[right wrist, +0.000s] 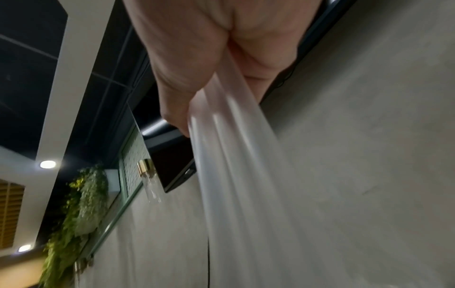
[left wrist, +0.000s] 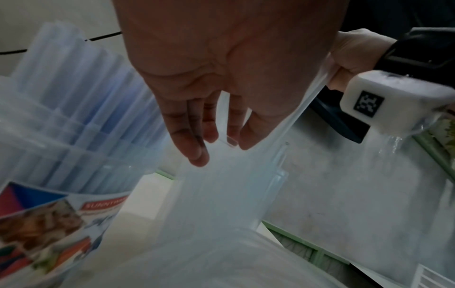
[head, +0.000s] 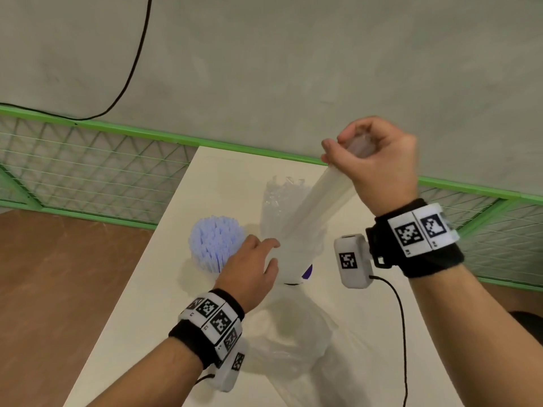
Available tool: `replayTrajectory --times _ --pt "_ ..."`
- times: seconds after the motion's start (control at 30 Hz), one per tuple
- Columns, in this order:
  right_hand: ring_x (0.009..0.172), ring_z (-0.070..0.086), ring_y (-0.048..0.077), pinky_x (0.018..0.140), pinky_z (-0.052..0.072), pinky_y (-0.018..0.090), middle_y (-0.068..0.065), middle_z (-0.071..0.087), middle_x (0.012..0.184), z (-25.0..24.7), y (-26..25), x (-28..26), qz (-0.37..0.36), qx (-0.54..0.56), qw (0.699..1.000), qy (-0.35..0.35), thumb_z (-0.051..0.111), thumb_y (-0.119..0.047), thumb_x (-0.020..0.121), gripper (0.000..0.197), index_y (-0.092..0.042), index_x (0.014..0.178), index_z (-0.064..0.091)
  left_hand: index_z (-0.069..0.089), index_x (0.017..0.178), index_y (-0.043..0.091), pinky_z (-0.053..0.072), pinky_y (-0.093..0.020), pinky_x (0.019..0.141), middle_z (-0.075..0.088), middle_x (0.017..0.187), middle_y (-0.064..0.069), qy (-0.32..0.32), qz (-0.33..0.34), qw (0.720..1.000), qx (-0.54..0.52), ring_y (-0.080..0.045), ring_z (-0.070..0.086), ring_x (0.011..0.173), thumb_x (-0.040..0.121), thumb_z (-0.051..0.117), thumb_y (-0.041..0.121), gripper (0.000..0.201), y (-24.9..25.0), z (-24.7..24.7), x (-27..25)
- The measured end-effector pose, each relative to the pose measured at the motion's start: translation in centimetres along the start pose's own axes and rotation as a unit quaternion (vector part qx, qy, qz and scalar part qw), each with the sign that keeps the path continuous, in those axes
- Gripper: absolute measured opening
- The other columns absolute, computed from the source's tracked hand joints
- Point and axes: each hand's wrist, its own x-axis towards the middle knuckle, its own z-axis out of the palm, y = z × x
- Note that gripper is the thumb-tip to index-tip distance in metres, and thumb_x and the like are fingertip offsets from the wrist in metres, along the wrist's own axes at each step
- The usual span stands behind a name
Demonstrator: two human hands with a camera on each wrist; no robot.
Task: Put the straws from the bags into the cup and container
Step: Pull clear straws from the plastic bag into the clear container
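Observation:
A clear container (head: 216, 245) (left wrist: 49, 224) of pale blue straws stands at the table's middle left. Right of it stands a white cup (head: 293, 274) with a purple mark. A translucent bag (head: 320, 201) (right wrist: 234, 175) stretches from the cup up to my raised right hand (head: 338, 151) (right wrist: 221, 101), which grips its top end. My left hand (head: 274, 254) (left wrist: 221, 150) holds the whitish straw bundle (left wrist: 221, 204) just above the cup, between thumb and fingers. The straws inside the bag are blurred.
A crumpled clear bag (head: 279, 198) stands behind the cup. Another clear bag (head: 293, 342) lies flat on the white table (head: 147, 318) near me. A green mesh fence (head: 88, 165) runs behind the table. A black cable (head: 402, 333) trails from my right wrist camera.

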Motion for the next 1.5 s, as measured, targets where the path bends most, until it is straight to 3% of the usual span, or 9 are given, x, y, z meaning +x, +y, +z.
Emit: replayTrajectory --times 0.2,0.3,0.43,0.53,0.63,0.83,1.03,1.33,1.5 --pt "0.067 0.066 0.011 0.064 0.054 0.027 -0.007 0.07 0.074 2.5 2.3 -2.0 -0.037 -0.078 0.995 -0.052 0.081 -0.028 0.079 0.019 -0.016 0.081 0.066 0.06 0.116 0.028 0.047 -0.032 0.083 0.043 0.09 0.007 -0.008 -0.024 1.0 0.009 -0.021 0.055 0.082 0.098 0.047 0.031 0.023 0.4 -0.8 1.4" --pt "0.071 0.064 0.008 0.07 0.054 0.03 -0.009 0.068 0.078 3.9 4.9 -4.1 -0.065 -0.144 0.981 -0.114 0.078 -0.033 0.082 0.021 -0.016 0.083 0.066 0.061 0.116 0.026 0.045 -0.03 0.08 0.042 0.086 0.008 -0.006 -0.025 1.0 0.01 -0.022 0.055 0.084 0.098 0.047 0.03 0.023 0.5 -1.0 1.6" --pt "0.101 0.062 0.017 0.084 0.051 0.038 -0.004 0.071 0.102 5.0 6.8 -6.3 -0.133 -0.243 0.94 -0.198 0.061 -0.048 0.09 0.033 -0.018 0.102 0.068 0.059 0.115 0.025 0.048 -0.035 0.081 0.044 0.092 0.007 0.0 -0.037 0.999 0.013 -0.023 0.056 0.09 0.097 0.047 0.028 0.021 0.9 -1.4 1.2" --pt "0.136 0.042 0.016 0.109 0.034 0.034 -0.007 0.056 0.138 4.5 6.0 -6.1 -0.16 -0.253 0.918 -0.261 0.048 -0.055 0.094 0.048 -0.023 0.129 0.058 0.054 0.113 0.017 0.046 -0.034 0.078 0.046 0.105 0.004 0.087 0.007 0.996 -0.01 -0.02 0.055 0.088 0.094 0.053 0.019 0.019 1.7 -2.1 1.0" --pt "0.145 0.028 0.014 0.115 0.026 0.037 -0.006 0.037 0.154 2.9 5.0 -6.8 -0.124 -0.198 0.947 -0.22 0.047 -0.052 0.094 0.06 -0.02 0.144 0.042 0.049 0.126 0.015 0.044 -0.031 0.09 0.043 0.123 0.002 0.161 0.098 0.978 -0.084 -0.015 0.05 0.104 0.09 0.056 0.014 0.036 2.5 -2.8 1.1" --pt "0.146 0.026 0.011 0.117 0.025 0.03 0.002 0.032 0.157 1.3 5.0 -12.4 -0.058 -0.195 0.97 -0.131 0.049 -0.032 0.097 0.058 -0.009 0.148 0.035 0.026 0.153 0.024 0.033 -0.039 0.114 0.022 0.16 0.003 0.125 0.189 0.973 -0.032 -0.013 0.026 0.145 0.093 0.049 0.016 0.065 2.5 -2.8 1.8" --pt "0.147 0.025 0.014 0.114 0.03 0.032 0.005 0.025 0.16 1.8 5.9 -14.3 -0.087 -0.267 0.946 -0.16 0.059 -0.013 0.089 0.069 -0.006 0.151 0.03 0.028 0.152 0.024 0.038 -0.043 0.112 0.021 0.162 -0.002 0.093 0.227 0.969 0.029 -0.02 0.033 0.143 0.089 0.048 0.005 0.07 2.3 -2.4 1.5" --pt "0.143 0.035 0.02 0.102 0.041 0.044 0.002 0.025 0.161 1.9 6.9 -15.1 -0.095 -0.336 0.92 -0.18 0.062 -0.002 0.074 0.087 -0.014 0.153 0.026 0.033 0.151 0.026 0.034 -0.047 0.113 0.031 0.158 -0.001 0.095 0.187 0.965 0.155 -0.026 0.037 0.142 0.077 0.058 -0.001 0.083 1.7 -2.5 0.5" --pt "0.143 0.036 0.022 0.107 0.036 0.045 -0.002 0.025 0.161 2.0 7.2 -15.3 -0.093 -0.39 0.897 -0.188 0.063 -0.003 0.072 0.091 -0.02 0.154 0.027 0.034 0.15 0.032 0.034 -0.049 0.111 0.036 0.156 0.005 0.109 0.145 0.953 0.241 -0.026 0.038 0.141 0.072 0.064 0.004 0.088 1.8 -2.3 -0.1"
